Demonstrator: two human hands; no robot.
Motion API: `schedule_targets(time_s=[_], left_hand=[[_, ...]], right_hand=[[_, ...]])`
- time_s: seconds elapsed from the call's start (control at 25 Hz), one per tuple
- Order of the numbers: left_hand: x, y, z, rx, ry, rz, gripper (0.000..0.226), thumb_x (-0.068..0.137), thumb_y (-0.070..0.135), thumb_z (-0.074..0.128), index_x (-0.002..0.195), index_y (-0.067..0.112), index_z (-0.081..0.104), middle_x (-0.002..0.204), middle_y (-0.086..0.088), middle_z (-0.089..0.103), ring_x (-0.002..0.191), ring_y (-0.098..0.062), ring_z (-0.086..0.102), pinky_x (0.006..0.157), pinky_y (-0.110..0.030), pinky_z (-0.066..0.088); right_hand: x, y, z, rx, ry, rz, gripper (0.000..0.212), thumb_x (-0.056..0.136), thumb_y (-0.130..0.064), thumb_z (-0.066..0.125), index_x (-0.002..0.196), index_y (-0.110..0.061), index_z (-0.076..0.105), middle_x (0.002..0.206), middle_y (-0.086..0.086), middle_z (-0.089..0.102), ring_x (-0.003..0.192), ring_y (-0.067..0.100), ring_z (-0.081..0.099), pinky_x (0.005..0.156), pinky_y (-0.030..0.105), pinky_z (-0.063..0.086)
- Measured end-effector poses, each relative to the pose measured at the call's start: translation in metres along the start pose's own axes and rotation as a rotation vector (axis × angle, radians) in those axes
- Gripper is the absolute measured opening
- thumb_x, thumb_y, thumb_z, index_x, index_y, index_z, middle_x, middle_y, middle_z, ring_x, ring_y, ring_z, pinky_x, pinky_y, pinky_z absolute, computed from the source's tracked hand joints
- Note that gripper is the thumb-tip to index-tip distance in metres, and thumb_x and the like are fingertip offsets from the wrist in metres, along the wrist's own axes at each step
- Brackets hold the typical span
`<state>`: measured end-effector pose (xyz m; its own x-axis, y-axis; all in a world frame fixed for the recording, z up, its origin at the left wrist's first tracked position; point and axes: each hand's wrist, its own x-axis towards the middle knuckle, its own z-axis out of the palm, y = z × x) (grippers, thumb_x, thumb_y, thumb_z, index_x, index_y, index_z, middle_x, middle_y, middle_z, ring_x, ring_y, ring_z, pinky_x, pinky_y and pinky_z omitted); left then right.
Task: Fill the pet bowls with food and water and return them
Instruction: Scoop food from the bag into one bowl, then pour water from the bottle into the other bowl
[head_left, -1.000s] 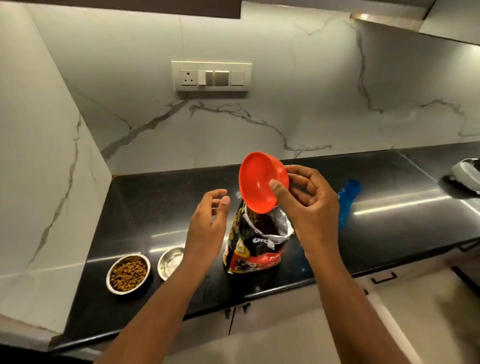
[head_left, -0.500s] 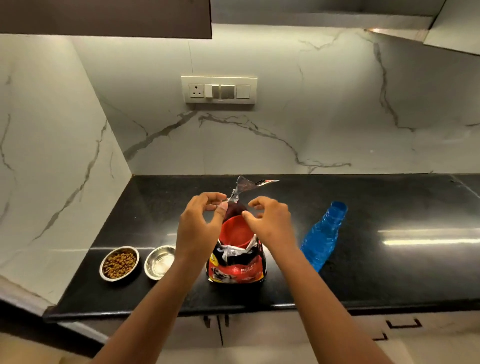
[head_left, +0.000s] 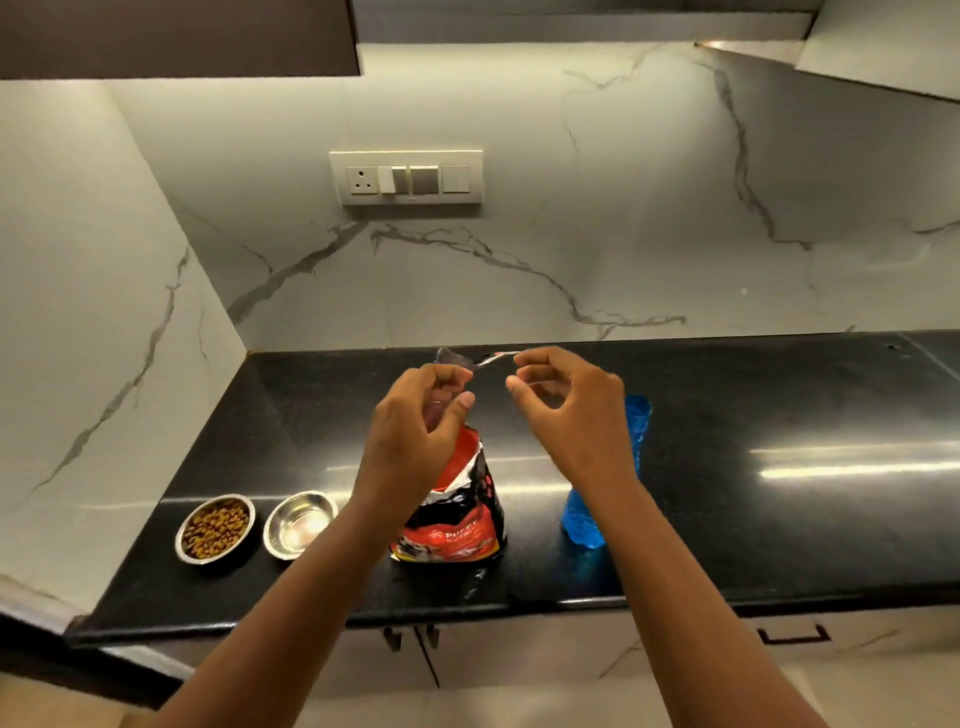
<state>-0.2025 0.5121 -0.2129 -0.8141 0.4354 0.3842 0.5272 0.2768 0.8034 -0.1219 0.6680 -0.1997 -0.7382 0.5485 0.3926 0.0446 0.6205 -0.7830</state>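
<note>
Hands: left hand (head_left: 415, 415) and right hand (head_left: 574, 402) each grip pinched on food bag (head_left: 457, 519) top | bag upright mid-surface (head_left: 779, 530) near front edge | kibble bowl (head_left: 215, 527), empty bowl (head_left: 300, 524) toward left end

Counter (head_left: 779, 519) lies bare right of bottle (head_left: 584, 519).
</note>
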Motion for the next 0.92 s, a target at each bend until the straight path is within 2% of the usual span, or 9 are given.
schedule_targets(time_s=[0.08, 0.16, 0.36, 0.52, 0.6, 0.68, 0.76, 0.84, 0.92], left_hand=[[0.004, 0.017, 0.019, -0.067, -0.064, -0.001, 0.023, 0.091, 0.024, 0.067, 0.115, 0.026, 0.065, 0.109, 0.009, 0.069, 0.098, -0.001, 0.065, 0.083, -0.022, 0.054], [0.002, 0.030, 0.041, -0.143, -0.178, -0.031, 0.025, 0.092, 0.027, 0.066, 0.117, 0.029, 0.063, 0.110, 0.012, 0.066, 0.100, 0.001, 0.064, 0.084, -0.024, 0.053], [-0.013, 0.015, 0.103, -0.188, -0.391, -0.199, 0.030, 0.093, 0.014, 0.061, 0.120, 0.026, 0.059, 0.110, 0.005, 0.063, 0.100, -0.009, 0.061, 0.080, -0.015, 0.049], [-0.032, -0.023, 0.134, -0.168, -0.566, -0.422, 0.034, 0.093, 0.008, 0.058, 0.124, 0.023, 0.057, 0.114, -0.002, 0.060, 0.097, -0.012, 0.060, 0.070, -0.019, 0.049], [-0.040, -0.039, 0.142, -0.138, -0.571, -0.441, 0.033, 0.093, 0.007, 0.058, 0.122, 0.022, 0.057, 0.112, -0.002, 0.060, 0.092, -0.011, 0.060, 0.066, -0.018, 0.047], [-0.045, -0.051, 0.148, -0.103, -0.578, -0.436, 0.032, 0.094, 0.008, 0.059, 0.124, 0.019, 0.057, 0.112, -0.003, 0.060, 0.093, -0.012, 0.061, 0.066, -0.017, 0.046], [-0.048, -0.061, 0.149, -0.099, -0.580, -0.450, 0.032, 0.094, 0.011, 0.060, 0.125, 0.018, 0.057, 0.114, -0.006, 0.062, 0.098, -0.016, 0.063, 0.073, -0.021, 0.050], [-0.055, -0.069, 0.147, -0.110, -0.607, -0.482, 0.032, 0.095, 0.015, 0.060, 0.126, 0.019, 0.057, 0.114, -0.005, 0.063, 0.106, -0.020, 0.064, 0.086, -0.031, 0.052], [-0.067, -0.074, 0.137, -0.117, -0.682, -0.500, 0.034, 0.096, 0.020, 0.060, 0.130, 0.021, 0.056, 0.112, 0.001, 0.063, 0.108, -0.019, 0.063, 0.091, -0.034, 0.051]], right_hand=[[0.003, -0.003, -0.030, 0.031, 0.083, -0.005, 0.021, 0.090, -0.025, 0.075, 0.110, -0.020, 0.074, 0.093, -0.007, 0.077, 0.082, 0.003, 0.074, 0.081, 0.023, 0.062], [0.003, 0.005, -0.058, 0.035, 0.162, 0.006, 0.023, 0.092, -0.025, 0.074, 0.114, -0.019, 0.072, 0.098, -0.006, 0.076, 0.085, 0.003, 0.073, 0.081, 0.018, 0.059], [-0.012, 0.103, -0.088, -0.044, 0.297, 0.251, 0.027, 0.093, -0.009, 0.067, 0.116, -0.023, 0.067, 0.102, -0.003, 0.073, 0.089, 0.012, 0.073, 0.080, 0.036, 0.064], [-0.047, 0.177, -0.058, 0.094, -0.076, 0.530, 0.071, 0.081, 0.003, 0.076, 0.140, -0.027, 0.049, 0.136, 0.008, 0.059, 0.127, 0.024, 0.059, 0.101, 0.035, 0.052], [-0.061, 0.193, -0.040, 0.130, -0.243, 0.503, 0.093, 0.077, -0.009, 0.085, 0.152, -0.029, 0.035, 0.152, 0.004, 0.046, 0.141, 0.020, 0.045, 0.113, 0.039, 0.042], [-0.067, 0.201, -0.025, 0.155, -0.264, 0.444, 0.108, 0.072, -0.025, 0.092, 0.157, -0.030, 0.026, 0.157, -0.003, 0.042, 0.142, 0.012, 0.041, 0.116, 0.037, 0.037], [-0.066, 0.204, -0.013, 0.193, -0.203, 0.431, 0.107, 0.069, -0.033, 0.094, 0.155, -0.030, 0.029, 0.153, -0.007, 0.047, 0.139, 0.010, 0.046, 0.116, 0.038, 0.040], [-0.064, 0.205, -0.003, 0.210, -0.130, 0.435, 0.090, 0.069, -0.034, 0.093, 0.144, -0.027, 0.043, 0.139, -0.006, 0.059, 0.128, 0.012, 0.058, 0.111, 0.046, 0.049], [-0.072, 0.203, 0.002, 0.176, -0.060, 0.406, 0.077, 0.072, -0.031, 0.092, 0.136, -0.022, 0.051, 0.126, -0.006, 0.066, 0.118, 0.008, 0.063, 0.104, 0.043, 0.054]])
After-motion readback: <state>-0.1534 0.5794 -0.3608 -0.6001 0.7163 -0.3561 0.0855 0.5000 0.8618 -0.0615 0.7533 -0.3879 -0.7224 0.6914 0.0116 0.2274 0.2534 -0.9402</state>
